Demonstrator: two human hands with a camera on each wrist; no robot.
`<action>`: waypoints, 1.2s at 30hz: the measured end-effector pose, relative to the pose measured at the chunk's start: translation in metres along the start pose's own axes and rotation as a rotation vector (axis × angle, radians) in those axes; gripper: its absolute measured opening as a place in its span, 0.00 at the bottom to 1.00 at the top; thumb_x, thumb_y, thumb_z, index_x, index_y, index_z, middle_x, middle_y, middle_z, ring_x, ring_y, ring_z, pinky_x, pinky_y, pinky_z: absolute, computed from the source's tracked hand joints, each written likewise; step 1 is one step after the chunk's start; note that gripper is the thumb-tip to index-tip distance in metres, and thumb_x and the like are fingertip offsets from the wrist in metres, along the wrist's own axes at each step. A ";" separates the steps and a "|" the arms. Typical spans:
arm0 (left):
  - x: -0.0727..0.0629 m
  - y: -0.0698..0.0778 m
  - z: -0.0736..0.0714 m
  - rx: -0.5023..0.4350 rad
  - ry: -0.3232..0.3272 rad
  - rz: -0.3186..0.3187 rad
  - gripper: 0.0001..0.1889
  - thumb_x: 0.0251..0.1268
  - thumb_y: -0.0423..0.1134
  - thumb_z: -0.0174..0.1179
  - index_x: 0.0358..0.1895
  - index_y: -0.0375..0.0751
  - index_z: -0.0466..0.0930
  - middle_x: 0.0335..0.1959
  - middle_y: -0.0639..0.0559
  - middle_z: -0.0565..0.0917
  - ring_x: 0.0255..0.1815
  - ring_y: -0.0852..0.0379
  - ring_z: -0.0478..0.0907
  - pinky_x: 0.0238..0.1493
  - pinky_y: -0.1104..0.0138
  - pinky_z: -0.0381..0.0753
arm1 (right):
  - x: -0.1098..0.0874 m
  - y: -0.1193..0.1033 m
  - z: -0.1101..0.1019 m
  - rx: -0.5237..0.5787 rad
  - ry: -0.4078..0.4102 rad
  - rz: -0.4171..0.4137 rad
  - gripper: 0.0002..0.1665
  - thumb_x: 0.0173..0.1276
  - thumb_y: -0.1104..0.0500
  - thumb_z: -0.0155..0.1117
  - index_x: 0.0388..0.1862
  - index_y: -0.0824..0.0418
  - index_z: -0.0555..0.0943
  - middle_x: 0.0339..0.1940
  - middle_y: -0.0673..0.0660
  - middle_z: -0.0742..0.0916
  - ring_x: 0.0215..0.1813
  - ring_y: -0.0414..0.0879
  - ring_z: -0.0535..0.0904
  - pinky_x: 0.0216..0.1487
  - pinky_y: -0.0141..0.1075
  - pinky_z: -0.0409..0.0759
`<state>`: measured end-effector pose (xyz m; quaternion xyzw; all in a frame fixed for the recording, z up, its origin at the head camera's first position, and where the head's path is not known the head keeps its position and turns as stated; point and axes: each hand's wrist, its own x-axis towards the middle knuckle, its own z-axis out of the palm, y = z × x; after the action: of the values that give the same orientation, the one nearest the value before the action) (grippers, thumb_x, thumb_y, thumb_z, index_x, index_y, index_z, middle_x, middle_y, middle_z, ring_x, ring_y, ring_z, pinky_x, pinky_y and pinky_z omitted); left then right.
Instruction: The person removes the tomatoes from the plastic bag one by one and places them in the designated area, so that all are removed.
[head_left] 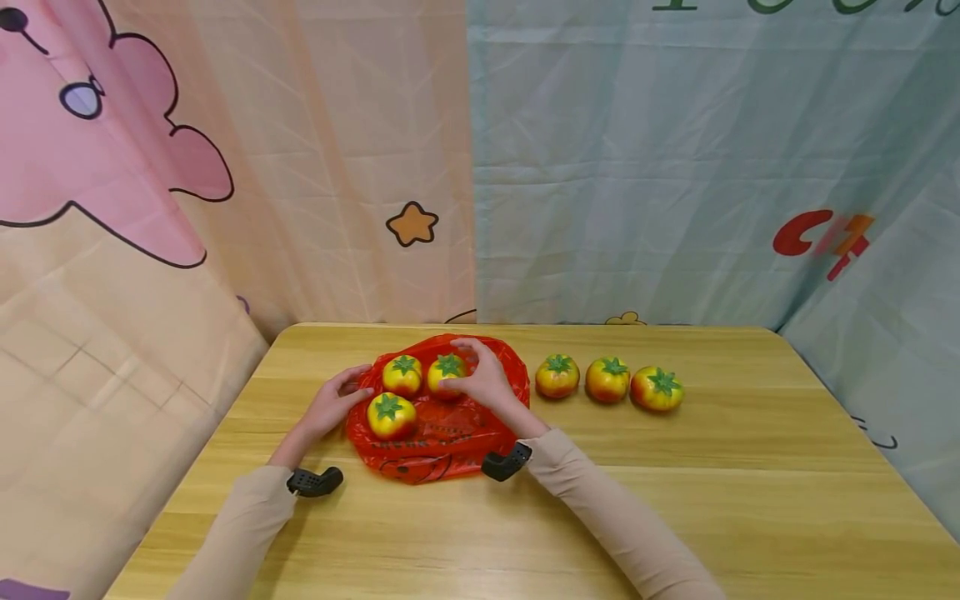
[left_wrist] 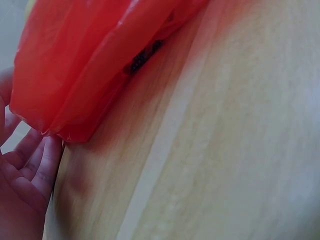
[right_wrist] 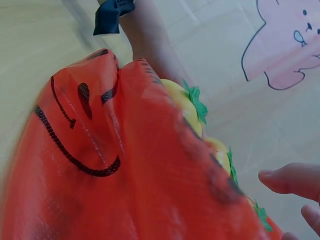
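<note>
A red plastic bag (head_left: 472, 433) with black print lies spread and rumpled on the table. In it sit three yellow-and-red toy tomatoes with green leaf tops: a front one (head_left: 391, 417), a back left one (head_left: 402, 376) and a back right one (head_left: 442, 377). My right hand (head_left: 483, 379) is over the back right tomato, thumb and fingers spread about it; the right wrist view shows space between the thumb (right_wrist: 290, 180) and the tomatoes. At the bag's left edge is my left hand (head_left: 333, 404), its loosely extended fingers (left_wrist: 45, 165) against the plastic, tips partly hidden behind it.
To the right of the bag, three more toy tomatoes stand in a row: a near one (head_left: 557, 377), a middle one (head_left: 607, 381) and a far right one (head_left: 657, 389). Printed curtains (head_left: 615, 208) hang behind the wooden table (head_left: 750, 467).
</note>
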<state>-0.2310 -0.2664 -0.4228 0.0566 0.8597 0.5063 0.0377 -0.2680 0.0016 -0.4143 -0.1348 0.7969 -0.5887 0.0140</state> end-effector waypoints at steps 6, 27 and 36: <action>0.000 -0.001 0.001 0.003 0.001 -0.002 0.28 0.72 0.37 0.53 0.70 0.29 0.60 0.66 0.27 0.67 0.62 0.33 0.69 0.57 0.53 0.78 | 0.000 0.004 0.004 -0.029 0.023 -0.019 0.35 0.52 0.64 0.76 0.60 0.61 0.74 0.61 0.62 0.78 0.63 0.58 0.71 0.66 0.51 0.69; -0.003 0.005 0.002 0.035 0.009 -0.003 0.27 0.72 0.36 0.51 0.70 0.28 0.60 0.66 0.27 0.67 0.62 0.34 0.69 0.60 0.51 0.75 | 0.003 0.013 0.013 -0.066 0.068 0.035 0.38 0.48 0.63 0.78 0.60 0.60 0.73 0.61 0.63 0.77 0.63 0.58 0.71 0.67 0.51 0.67; 0.003 -0.006 0.002 0.034 0.010 -0.003 0.27 0.72 0.36 0.51 0.70 0.28 0.59 0.67 0.27 0.66 0.63 0.33 0.68 0.60 0.49 0.74 | 0.005 0.018 0.015 -0.085 0.075 0.075 0.39 0.49 0.62 0.79 0.60 0.60 0.73 0.61 0.62 0.77 0.63 0.58 0.71 0.66 0.51 0.69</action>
<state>-0.2345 -0.2672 -0.4285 0.0536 0.8683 0.4920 0.0332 -0.2733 -0.0090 -0.4352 -0.0829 0.8256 -0.5582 0.0003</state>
